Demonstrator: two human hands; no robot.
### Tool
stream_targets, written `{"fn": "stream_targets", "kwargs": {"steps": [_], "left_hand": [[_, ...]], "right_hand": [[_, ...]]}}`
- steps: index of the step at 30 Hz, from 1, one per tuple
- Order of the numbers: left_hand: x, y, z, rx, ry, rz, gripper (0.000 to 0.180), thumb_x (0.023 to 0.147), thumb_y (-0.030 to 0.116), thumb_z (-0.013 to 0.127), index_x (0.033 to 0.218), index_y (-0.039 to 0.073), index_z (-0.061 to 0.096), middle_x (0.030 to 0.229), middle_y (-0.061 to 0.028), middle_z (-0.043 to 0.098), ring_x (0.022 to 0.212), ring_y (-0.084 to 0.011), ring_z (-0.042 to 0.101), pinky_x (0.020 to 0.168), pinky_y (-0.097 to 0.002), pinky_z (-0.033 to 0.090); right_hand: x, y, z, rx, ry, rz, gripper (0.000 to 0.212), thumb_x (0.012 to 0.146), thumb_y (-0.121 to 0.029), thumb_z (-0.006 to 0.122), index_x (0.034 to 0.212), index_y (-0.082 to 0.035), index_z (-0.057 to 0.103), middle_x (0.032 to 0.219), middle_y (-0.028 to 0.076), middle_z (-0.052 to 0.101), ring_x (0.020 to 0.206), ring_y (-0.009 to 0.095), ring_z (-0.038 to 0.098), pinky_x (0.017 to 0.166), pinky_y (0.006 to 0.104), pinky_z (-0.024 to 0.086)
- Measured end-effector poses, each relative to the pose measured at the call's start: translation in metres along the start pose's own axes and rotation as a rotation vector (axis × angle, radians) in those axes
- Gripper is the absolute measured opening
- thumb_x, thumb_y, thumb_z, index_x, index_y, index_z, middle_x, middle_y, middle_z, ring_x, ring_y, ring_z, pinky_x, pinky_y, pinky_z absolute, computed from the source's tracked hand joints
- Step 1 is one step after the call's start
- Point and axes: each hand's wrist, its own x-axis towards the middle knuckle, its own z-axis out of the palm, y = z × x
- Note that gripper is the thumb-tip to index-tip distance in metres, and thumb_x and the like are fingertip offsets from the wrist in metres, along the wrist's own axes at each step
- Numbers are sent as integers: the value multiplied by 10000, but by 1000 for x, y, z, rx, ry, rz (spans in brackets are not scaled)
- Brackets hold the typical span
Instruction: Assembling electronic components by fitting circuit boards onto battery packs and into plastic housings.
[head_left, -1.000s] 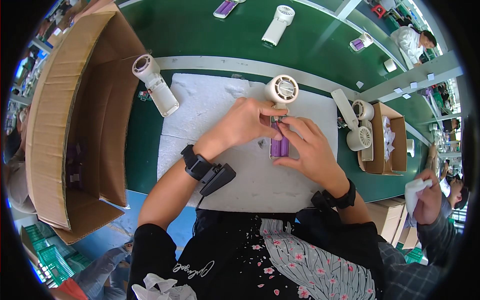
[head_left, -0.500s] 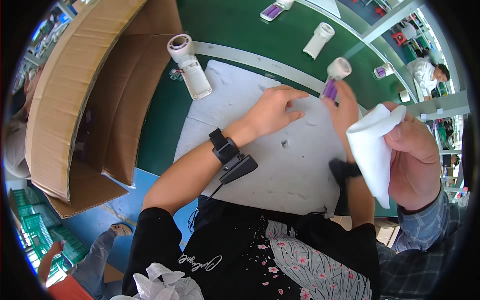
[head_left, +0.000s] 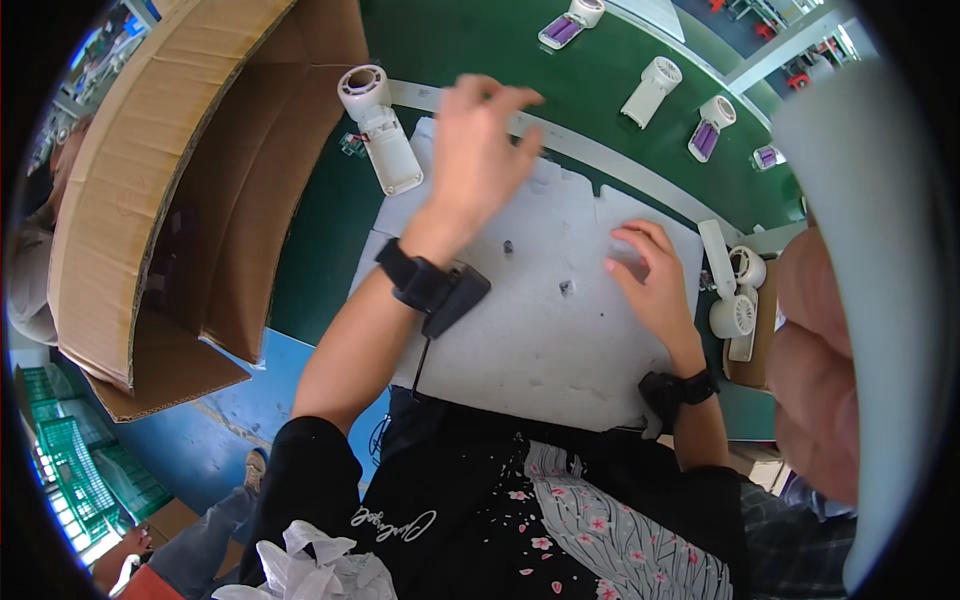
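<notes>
My left hand [head_left: 475,150], blurred by motion, is raised over the far edge of the grey foam mat [head_left: 540,320], its fingers apart and nothing in them. Left of it lies an opened white handheld fan housing [head_left: 388,150], with a small circuit board [head_left: 352,145] and wires beside it. Above the right part of the mat is my right hand [head_left: 650,280], fingers loosely bent and apart, holding nothing. Beyond it on the green surface rests a white handheld fan with a purple inside [head_left: 710,130].
A cardboard box [head_left: 150,200] stands open at the left. More fan parts [head_left: 652,92] lie along the green surface [head_left: 600,50]. At the right, a small box [head_left: 765,320] holds white fan parts [head_left: 733,315]. Another person's hand [head_left: 820,350] with a white cloth [head_left: 890,300] looms close there.
My right hand has let go of the purple-inside fan and drawn back over the mat. My left hand has moved away and leftward. The other person's cloth has come much closer.
</notes>
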Motion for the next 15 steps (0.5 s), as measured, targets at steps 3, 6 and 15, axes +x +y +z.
{"fn": "stream_targets", "kwargs": {"steps": [3,6,15], "left_hand": [[12,-28,-33,309,93,-33,361,736,193,740,1088,141,684,1037,-193,587,1015,-357,537,874,-427,459],[10,-55,-59,517,39,-219,455,727,246,756,1165,177,653,1063,-203,568,1046,-367,523,903,-431,446],[15,-95,-65,161,-261,-537,610,730,224,742,1311,173,564,966,-164,679,853,-281,654,800,-365,514]], "right_hand": [[-3,9,6,61,29,4,260,794,-105,696,1041,-43,640,1144,56,593,963,185,573,743,261,436],[-6,20,6,98,40,29,231,794,-103,695,1010,-37,647,1129,49,601,962,171,573,734,247,426],[0,25,6,200,90,31,164,813,-80,681,961,-22,642,1116,45,609,940,150,566,732,252,433]]}}
